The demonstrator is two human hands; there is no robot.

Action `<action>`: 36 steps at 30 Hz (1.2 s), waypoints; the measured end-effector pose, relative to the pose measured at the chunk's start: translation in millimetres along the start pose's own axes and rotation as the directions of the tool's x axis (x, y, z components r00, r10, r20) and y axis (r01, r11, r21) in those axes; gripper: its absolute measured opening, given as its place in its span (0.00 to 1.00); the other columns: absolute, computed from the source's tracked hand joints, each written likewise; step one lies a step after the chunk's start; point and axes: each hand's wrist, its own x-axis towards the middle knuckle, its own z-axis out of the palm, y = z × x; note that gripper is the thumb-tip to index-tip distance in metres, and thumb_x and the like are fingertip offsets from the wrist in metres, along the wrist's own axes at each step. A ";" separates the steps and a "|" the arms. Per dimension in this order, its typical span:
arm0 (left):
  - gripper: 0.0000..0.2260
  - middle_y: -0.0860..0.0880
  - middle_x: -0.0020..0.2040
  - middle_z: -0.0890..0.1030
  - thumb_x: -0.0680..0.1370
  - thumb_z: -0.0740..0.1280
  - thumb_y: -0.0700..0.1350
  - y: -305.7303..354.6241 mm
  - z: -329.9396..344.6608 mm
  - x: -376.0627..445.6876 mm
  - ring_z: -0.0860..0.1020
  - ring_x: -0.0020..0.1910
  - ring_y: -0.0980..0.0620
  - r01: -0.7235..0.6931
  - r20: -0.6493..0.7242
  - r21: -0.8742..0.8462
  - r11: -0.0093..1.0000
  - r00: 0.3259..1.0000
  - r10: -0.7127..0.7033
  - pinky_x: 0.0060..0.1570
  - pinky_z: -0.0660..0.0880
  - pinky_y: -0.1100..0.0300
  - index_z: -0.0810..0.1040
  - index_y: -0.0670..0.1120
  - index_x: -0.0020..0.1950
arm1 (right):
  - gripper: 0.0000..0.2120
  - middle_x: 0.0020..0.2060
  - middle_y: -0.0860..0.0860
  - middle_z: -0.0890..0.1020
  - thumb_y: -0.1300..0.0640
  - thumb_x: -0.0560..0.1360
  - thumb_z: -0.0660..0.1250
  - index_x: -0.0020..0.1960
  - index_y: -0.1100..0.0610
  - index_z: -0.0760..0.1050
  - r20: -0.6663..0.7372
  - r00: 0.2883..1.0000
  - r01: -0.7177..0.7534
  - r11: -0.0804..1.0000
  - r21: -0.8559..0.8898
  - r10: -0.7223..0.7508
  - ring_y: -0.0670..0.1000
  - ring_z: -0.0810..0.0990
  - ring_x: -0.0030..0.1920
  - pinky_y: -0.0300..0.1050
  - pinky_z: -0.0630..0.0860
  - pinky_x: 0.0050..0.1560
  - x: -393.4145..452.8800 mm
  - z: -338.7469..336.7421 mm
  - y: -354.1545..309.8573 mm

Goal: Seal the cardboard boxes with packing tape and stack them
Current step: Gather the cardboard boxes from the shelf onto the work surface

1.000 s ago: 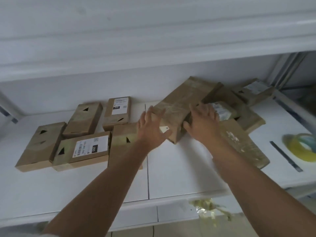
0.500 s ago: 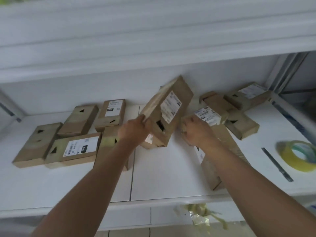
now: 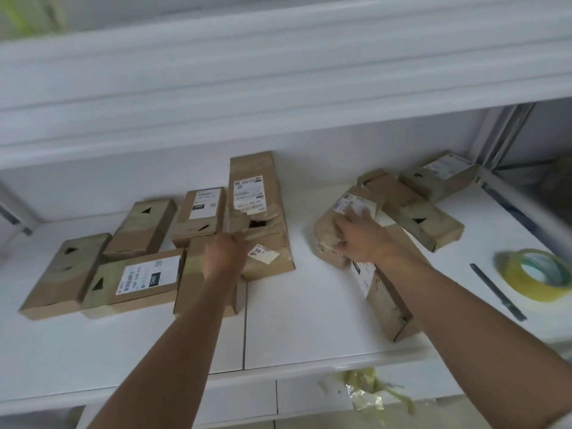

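The left hand (image 3: 227, 252) is resting its fingers against the near edge of a long torn box (image 3: 259, 212); how far they are curling is too blurred to tell, and I cannot say whether they are gripping it. The right hand (image 3: 359, 239) is lying with fingers spread and fairly straight over a crumpled taped parcel (image 3: 329, 239), pressing on it rather than closing round it. That parcel is leaning on a long box (image 3: 387, 292) running toward the shelf front.

The torn box is lying flat beside a labelled small box (image 3: 201, 215), touching the group of boxes on the left. The tape roll (image 3: 534, 275) and a dark blade (image 3: 496, 291) are sitting well apart to the right.

The long box's near end is coming close to the shelf (image 3: 309, 329) front edge; dragging the parcel toward the body could tip it off. The hole in the torn box could widen if pulled there. Open room is lying between the two hands, in the shelf's middle.
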 end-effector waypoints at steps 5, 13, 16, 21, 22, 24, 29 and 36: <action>0.22 0.36 0.67 0.69 0.81 0.61 0.46 14.4 0.4 -23.5 0.75 0.59 0.36 -0.295 -0.292 0.189 0.937 0.894 0.340 0.52 0.76 0.44 0.64 0.42 0.73 | 0.33 0.80 0.46 0.51 0.49 0.81 0.62 0.80 0.47 0.50 -0.003 0.961 0.271 0.938 0.216 -0.277 0.50 0.47 0.79 0.50 0.49 0.76 -18.1 -19.4 -3.4; 0.27 0.39 0.71 0.70 0.81 0.52 0.59 60.4 68.2 -87.6 0.71 0.67 0.38 -0.676 0.238 0.470 0.567 0.716 0.656 0.67 0.67 0.46 0.68 0.43 0.72 | 0.45 0.79 0.45 0.41 0.32 0.73 0.63 0.79 0.41 0.41 -0.021 0.999 0.042 0.998 0.050 -0.041 0.59 0.39 0.79 0.64 0.45 0.75 -56.8 -3.1 20.5; 0.26 0.39 0.72 0.65 0.82 0.53 0.60 67.9 75.0 -88.7 0.67 0.69 0.39 -0.649 0.311 0.512 0.563 0.751 0.582 0.68 0.65 0.48 0.63 0.43 0.73 | 0.47 0.79 0.48 0.47 0.28 0.66 0.66 0.77 0.39 0.47 0.110 0.982 -0.168 0.973 0.156 0.152 0.62 0.52 0.78 0.62 0.62 0.71 -91.5 3.4 56.9; 0.27 0.42 0.70 0.63 0.82 0.56 0.63 78.7 86.4 -94.6 0.71 0.65 0.40 -0.622 0.295 0.428 0.656 0.782 0.549 0.58 0.73 0.50 0.63 0.44 0.70 | 0.36 0.67 0.49 0.67 0.33 0.68 0.69 0.72 0.35 0.60 0.012 0.961 -0.240 0.818 0.523 0.275 0.55 0.73 0.63 0.52 0.72 0.61 -113.8 15.3 90.7; 0.26 0.43 0.70 0.63 0.82 0.56 0.63 81.0 88.3 -95.3 0.72 0.64 0.41 -0.614 0.276 0.419 0.669 0.788 0.550 0.55 0.74 0.51 0.63 0.43 0.69 | 0.33 0.63 0.48 0.71 0.34 0.67 0.70 0.69 0.36 0.65 -0.013 0.948 -0.242 0.745 0.622 0.318 0.53 0.75 0.61 0.50 0.72 0.60 -114.9 14.1 98.3; 0.26 0.44 0.70 0.64 0.81 0.58 0.62 84.8 89.5 -98.7 0.73 0.61 0.42 -0.605 0.235 0.420 0.677 0.793 0.562 0.51 0.74 0.52 0.64 0.43 0.68 | 0.24 0.56 0.44 0.79 0.36 0.68 0.72 0.61 0.40 0.72 -0.014 0.918 -0.225 0.551 0.804 0.396 0.48 0.78 0.56 0.51 0.74 0.60 -117.7 15.1 111.9; 0.25 0.43 0.66 0.72 0.70 0.71 0.57 83.5 93.4 -103.8 0.76 0.49 0.41 -0.632 0.137 0.519 0.575 0.726 0.674 0.44 0.75 0.53 0.74 0.44 0.61 | 0.25 0.54 0.46 0.83 0.35 0.68 0.71 0.59 0.47 0.76 0.115 0.884 -0.251 0.252 0.934 0.453 0.47 0.80 0.54 0.47 0.75 0.57 -124.8 28.7 112.3; 0.20 0.40 0.57 0.77 0.61 0.77 0.50 70.1 112.7 -110.8 0.76 0.45 0.42 -0.646 0.096 0.613 0.455 0.632 0.769 0.44 0.74 0.50 0.78 0.47 0.51 | 0.38 0.62 0.57 0.69 0.32 0.69 0.67 0.69 0.54 0.64 -0.395 0.807 -0.349 0.895 0.277 0.438 0.61 0.72 0.58 0.53 0.71 0.53 -111.1 19.3 80.6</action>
